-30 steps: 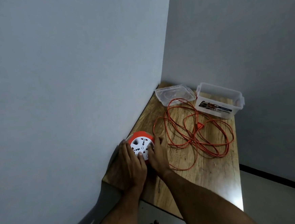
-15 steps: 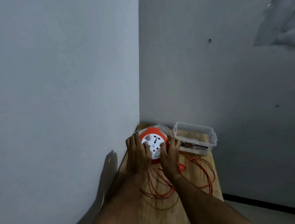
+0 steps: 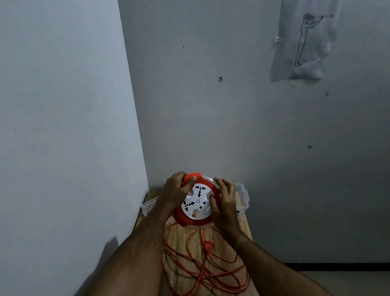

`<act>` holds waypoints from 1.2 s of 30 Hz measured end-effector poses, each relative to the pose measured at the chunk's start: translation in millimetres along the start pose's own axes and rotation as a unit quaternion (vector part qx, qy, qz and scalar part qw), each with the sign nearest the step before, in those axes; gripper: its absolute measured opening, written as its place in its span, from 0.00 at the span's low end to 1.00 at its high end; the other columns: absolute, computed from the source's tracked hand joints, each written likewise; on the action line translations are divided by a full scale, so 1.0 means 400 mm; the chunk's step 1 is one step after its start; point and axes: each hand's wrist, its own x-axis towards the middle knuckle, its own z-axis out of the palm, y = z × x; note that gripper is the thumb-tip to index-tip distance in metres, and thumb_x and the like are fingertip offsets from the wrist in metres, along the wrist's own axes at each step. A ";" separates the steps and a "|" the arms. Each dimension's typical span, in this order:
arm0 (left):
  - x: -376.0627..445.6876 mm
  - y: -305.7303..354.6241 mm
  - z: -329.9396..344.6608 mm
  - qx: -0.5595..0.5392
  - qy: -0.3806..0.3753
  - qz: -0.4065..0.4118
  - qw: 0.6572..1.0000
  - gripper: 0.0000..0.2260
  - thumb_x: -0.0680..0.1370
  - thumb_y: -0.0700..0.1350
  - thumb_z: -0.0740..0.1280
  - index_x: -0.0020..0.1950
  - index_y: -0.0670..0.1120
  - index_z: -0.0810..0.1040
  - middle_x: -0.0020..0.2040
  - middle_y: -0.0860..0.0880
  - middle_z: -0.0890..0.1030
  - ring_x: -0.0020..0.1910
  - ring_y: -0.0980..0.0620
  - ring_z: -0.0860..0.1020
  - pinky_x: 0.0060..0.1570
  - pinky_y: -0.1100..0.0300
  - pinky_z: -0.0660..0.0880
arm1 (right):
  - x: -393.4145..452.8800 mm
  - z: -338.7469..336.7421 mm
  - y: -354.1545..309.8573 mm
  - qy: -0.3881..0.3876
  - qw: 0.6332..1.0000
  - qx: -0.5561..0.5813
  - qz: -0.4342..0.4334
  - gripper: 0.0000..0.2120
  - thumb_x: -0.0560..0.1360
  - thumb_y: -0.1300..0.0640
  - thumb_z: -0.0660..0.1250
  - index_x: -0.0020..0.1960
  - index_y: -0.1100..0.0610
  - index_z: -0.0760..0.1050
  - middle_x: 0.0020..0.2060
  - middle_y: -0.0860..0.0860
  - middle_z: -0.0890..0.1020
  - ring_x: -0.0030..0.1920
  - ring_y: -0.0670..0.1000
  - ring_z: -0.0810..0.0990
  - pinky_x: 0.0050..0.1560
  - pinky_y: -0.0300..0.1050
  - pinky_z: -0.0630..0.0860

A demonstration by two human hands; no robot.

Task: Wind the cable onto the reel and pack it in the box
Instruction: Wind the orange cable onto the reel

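The reel (image 3: 197, 202) is round, orange-rimmed, with a white socket face turned toward me. I hold it lifted above the wooden table (image 3: 182, 238). My left hand (image 3: 175, 190) grips its upper left rim. My right hand (image 3: 224, 202) clasps its right side. The orange cable (image 3: 206, 275) lies in loose tangled loops on the table below, its plug (image 3: 208, 245) among them. The clear plastic box (image 3: 242, 196) stands behind my right hand, mostly hidden.
The table sits in a corner, with a wall (image 3: 60, 135) on the left and another behind. The clear lid (image 3: 148, 206) lies at the back left, partly behind my left arm. A drawing on paper (image 3: 306, 34) is taped to the far wall. Floor (image 3: 363, 284) lies to the right.
Both hands have lifted the reel off the table's near left edge and raised it toward me. The view has tilted up, so the box and lid are now mostly behind the reel and hands.
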 end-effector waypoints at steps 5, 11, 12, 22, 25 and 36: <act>0.028 0.018 0.029 -0.039 -0.029 0.003 0.999 0.16 0.80 0.58 0.68 0.52 0.45 0.81 0.44 0.48 0.84 0.41 0.52 0.84 0.44 0.52 0.83 | 0.007 -0.028 0.037 -0.019 1.000 0.018 0.014 0.21 0.81 0.62 0.64 0.73 0.55 0.68 0.65 0.47 0.67 0.62 0.30 0.68 0.53 0.27 0.74; 0.049 0.013 0.057 0.032 -0.056 -0.016 0.998 0.19 0.80 0.61 0.66 0.53 0.45 0.81 0.46 0.47 0.84 0.43 0.51 0.83 0.46 0.55 0.81 | 0.022 -0.032 0.080 -0.045 0.999 0.014 0.012 0.21 0.80 0.58 0.64 0.72 0.53 0.69 0.65 0.46 0.68 0.64 0.43 0.72 0.58 0.40 0.78; 0.049 0.009 0.060 0.034 -0.053 -0.027 0.998 0.20 0.80 0.62 0.66 0.53 0.45 0.81 0.45 0.47 0.84 0.43 0.51 0.83 0.45 0.56 0.81 | 0.027 -0.030 0.082 -0.052 0.999 0.007 0.008 0.21 0.80 0.58 0.64 0.72 0.52 0.69 0.65 0.47 0.68 0.64 0.42 0.71 0.59 0.39 0.77; 0.077 -0.038 0.036 -0.022 -0.040 -0.037 0.998 0.21 0.78 0.62 0.68 0.45 0.44 0.85 0.37 0.49 0.85 0.33 0.53 0.83 0.37 0.59 0.78 | 0.049 0.007 0.055 -0.061 0.991 -0.096 -0.066 0.20 0.81 0.60 0.64 0.72 0.55 0.69 0.66 0.54 0.70 0.64 0.42 0.70 0.60 0.39 0.76; 0.095 -0.048 0.020 -0.034 -0.041 -0.031 0.998 0.21 0.78 0.62 0.69 0.42 0.44 0.84 0.35 0.49 0.83 0.32 0.52 0.81 0.36 0.61 0.75 | 0.051 0.019 0.031 -0.060 0.973 -0.184 -0.125 0.21 0.79 0.58 0.65 0.72 0.55 0.70 0.67 0.55 0.71 0.65 0.54 0.72 0.61 0.56 0.75; 0.063 -0.191 0.046 -0.079 -0.071 -0.068 0.992 0.24 0.73 0.68 0.70 0.40 0.46 0.86 0.36 0.47 0.85 0.37 0.49 0.84 0.42 0.50 0.81 | -0.035 0.078 -0.026 -0.231 0.861 -0.402 -0.209 0.34 0.67 0.49 0.73 0.72 0.48 0.69 0.72 0.61 0.67 0.68 0.60 0.71 0.53 0.56 0.72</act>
